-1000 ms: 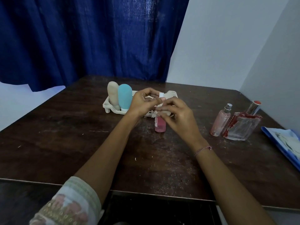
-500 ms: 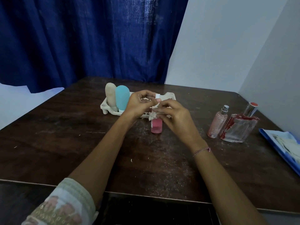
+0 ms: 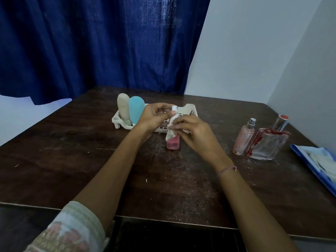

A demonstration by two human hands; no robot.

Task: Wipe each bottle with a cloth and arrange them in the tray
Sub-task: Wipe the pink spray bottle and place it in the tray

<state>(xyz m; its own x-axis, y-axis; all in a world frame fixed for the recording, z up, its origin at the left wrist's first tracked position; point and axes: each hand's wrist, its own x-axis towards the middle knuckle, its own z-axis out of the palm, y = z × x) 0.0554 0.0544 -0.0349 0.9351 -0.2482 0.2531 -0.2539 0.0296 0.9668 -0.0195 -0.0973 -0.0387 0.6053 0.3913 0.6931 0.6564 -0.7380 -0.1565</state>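
Note:
A small pink bottle (image 3: 173, 144) with a white cap stands on the dark wooden table just in front of the white slotted tray (image 3: 190, 109). My left hand (image 3: 154, 117) pinches the bottle's cap at the top. My right hand (image 3: 192, 132) grips a small white cloth (image 3: 170, 134) and presses it round the bottle's upper body, hiding most of it. A beige bottle (image 3: 123, 108) and a light blue bottle (image 3: 136, 109) stand upright at the tray's left end.
A slim pink spray bottle (image 3: 243, 137) and a larger clear glass bottle with red marks (image 3: 267, 145) stand on the right of the table (image 3: 72, 160). A blue tray with white cloths (image 3: 320, 160) lies at the right edge. Blue curtain behind.
The cloth has slid down the pink bottle under my right hand, and its corner now hangs lower on the bottle's left side. My left hand keeps its pinch on the cap.

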